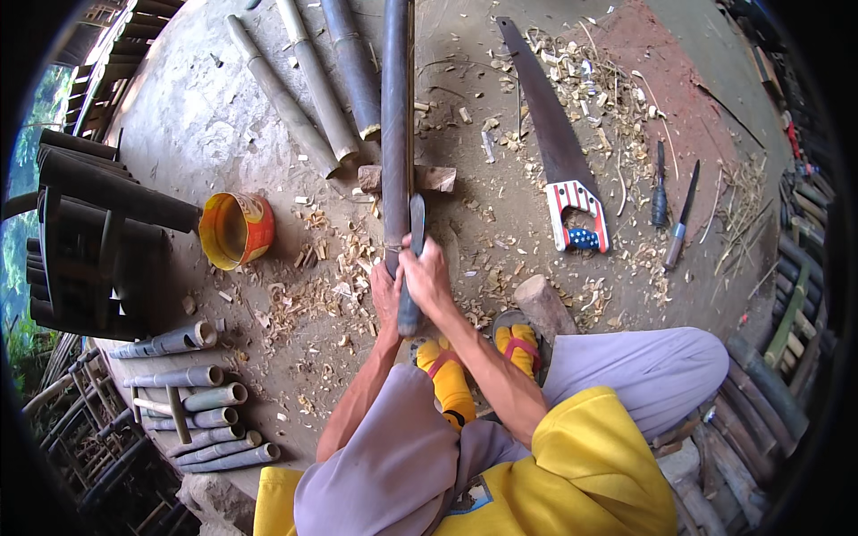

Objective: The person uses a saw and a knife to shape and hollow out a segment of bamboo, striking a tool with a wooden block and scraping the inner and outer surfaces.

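A long grey-green bamboo pole [394,116] runs away from me, propped on a short wooden block [434,179]. My left hand [385,293] is closed around the pole's near end. Just to its right, my right hand [427,275] grips a knife [417,216]; the blade points away along the pole's right side, and the dark handle extends back below my fist. Both hands are close together, partly overlapping in view. How far the blade touches the bamboo is hard to make out.
Pale shavings [304,281] litter the ground. A handsaw [552,125], a chisel-like tool [660,192] and another knife [683,219] lie right. Left are a red-yellow tin [237,230], a dark bamboo chair [98,241] and cut bamboo pieces [201,420]. More poles [308,80] lie ahead.
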The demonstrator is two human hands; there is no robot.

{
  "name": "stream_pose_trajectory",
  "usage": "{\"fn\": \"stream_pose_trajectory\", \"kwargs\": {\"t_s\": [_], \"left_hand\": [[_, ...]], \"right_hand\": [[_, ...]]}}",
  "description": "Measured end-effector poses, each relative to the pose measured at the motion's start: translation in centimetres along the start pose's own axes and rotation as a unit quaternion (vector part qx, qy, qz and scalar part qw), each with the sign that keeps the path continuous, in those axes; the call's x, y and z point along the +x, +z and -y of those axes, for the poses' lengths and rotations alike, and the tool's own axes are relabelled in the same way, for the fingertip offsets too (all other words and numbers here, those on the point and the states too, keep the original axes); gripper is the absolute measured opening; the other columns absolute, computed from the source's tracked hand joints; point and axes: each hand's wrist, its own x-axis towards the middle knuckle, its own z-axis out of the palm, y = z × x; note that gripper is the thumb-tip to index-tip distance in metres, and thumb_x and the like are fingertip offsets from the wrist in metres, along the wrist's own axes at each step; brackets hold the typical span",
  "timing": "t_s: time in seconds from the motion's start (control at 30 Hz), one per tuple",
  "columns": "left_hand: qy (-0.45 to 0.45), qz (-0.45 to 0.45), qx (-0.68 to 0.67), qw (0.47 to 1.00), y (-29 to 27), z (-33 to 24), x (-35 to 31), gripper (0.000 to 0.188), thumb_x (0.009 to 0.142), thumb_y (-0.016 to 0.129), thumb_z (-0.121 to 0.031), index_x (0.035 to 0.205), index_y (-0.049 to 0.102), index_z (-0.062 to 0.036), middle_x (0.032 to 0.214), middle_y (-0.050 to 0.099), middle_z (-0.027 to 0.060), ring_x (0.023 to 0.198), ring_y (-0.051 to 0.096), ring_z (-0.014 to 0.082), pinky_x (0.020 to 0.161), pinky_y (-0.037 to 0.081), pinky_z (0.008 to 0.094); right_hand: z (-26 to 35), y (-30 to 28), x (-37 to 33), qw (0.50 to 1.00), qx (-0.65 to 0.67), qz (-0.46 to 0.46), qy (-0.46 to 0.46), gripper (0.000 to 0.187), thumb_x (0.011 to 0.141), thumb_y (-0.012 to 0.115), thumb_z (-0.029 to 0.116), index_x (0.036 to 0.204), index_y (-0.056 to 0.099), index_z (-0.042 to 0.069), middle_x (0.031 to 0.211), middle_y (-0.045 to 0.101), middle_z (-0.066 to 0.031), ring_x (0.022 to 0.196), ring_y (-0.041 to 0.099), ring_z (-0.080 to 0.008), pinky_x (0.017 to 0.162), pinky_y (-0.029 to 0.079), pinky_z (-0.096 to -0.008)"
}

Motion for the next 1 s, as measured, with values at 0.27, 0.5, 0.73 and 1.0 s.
{"fn": "stream_pose_trajectory", "kwargs": {"t_s": [0.27,0.5,0.73,1.0], "left_hand": [[0.101,-0.017,0.078,0.992,-0.9,-1.5,-2.2,0.044,0.073,0.069,-0.035,0.098,0.05,-0.0031,0.091,0.051,0.0134,0.087,0.052,0.0286,0.078,0.042,0.039],[0.062,-0.066,0.127,0.988,-1.6,1.9,-5.7,0.038,0.073,0.069,-0.026,0.096,0.048,-0.0038,0.094,0.053,0.017,0.09,0.054,0.0338,0.073,0.043,0.0427],[-0.044,-0.008,0.052,0.998,-1.5,-4.4,1.4,0.028,0.079,0.062,-0.017,0.098,0.046,-0.0028,0.078,0.058,0.02,0.07,0.06,0.0369,0.06,0.046,0.0446],[-0.056,-0.023,0.074,0.995,-1.2,-2.8,0.9,0.032,0.081,0.065,-0.024,0.1,0.048,-0.005,0.083,0.061,0.0199,0.074,0.061,0.0374,0.062,0.046,0.0439]], "right_hand": [[1.7,0.7,1.3,0.993,0.115,-0.005,0.025,0.016,0.085,0.047,0.004,0.1,0.044,0.0,0.058,0.052,-0.0104,0.039,0.053,-0.0196,0.035,0.047,-0.0344],[-2.1,0.5,-3.1,0.989,0.119,-0.001,0.094,0.022,0.085,0.05,0.003,0.106,0.044,0.0,0.058,0.053,-0.0093,0.04,0.052,-0.0183,0.036,0.047,-0.0326],[-0.8,0.4,-2.1,0.988,0.109,0.011,0.109,0.02,0.086,0.048,0.004,0.106,0.044,0.001,0.056,0.052,-0.009,0.039,0.051,-0.0189,0.037,0.047,-0.0337],[-0.5,-0.1,-2.5,0.99,0.099,0.032,0.099,0.02,0.085,0.049,0.005,0.103,0.046,0.001,0.056,0.053,-0.0099,0.04,0.053,-0.0194,0.037,0.047,-0.0336]]}}
